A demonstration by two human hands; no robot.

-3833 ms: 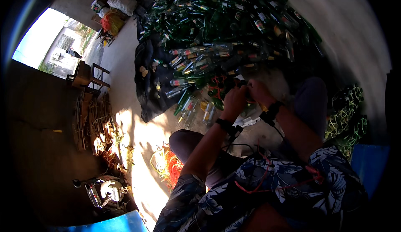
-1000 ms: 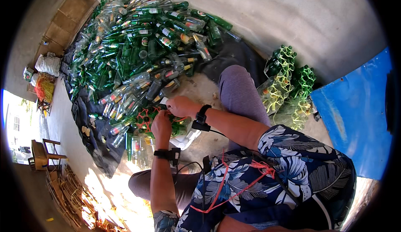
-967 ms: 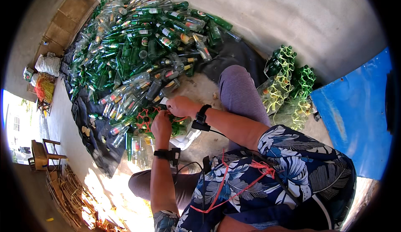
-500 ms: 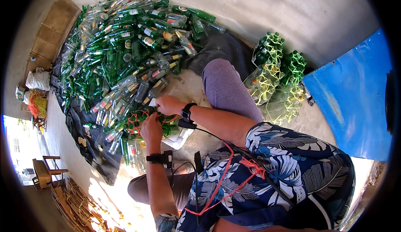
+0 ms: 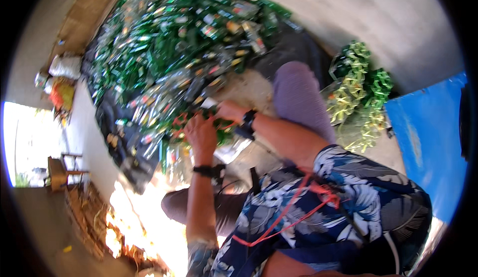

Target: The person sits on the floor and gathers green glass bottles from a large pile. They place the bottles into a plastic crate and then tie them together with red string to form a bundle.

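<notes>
Big heap of green bottles (image 5: 189, 38) on a dark sheet (image 5: 124, 142); at its near edge both hands meet on a small green bundle with red netting (image 5: 214, 125). Left hand (image 5: 200, 132) curls over it, right hand (image 5: 230, 111) grips from the right, fingers closed on it. Motion blur hides individual fingers; both wrists wear dark bands, forearms bent inward.

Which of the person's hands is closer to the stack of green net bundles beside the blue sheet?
The right. The right hand lies just across the purple-clad leg from the green net bundles. The left hand sits farther off, on the side toward the bottle pile.
</notes>
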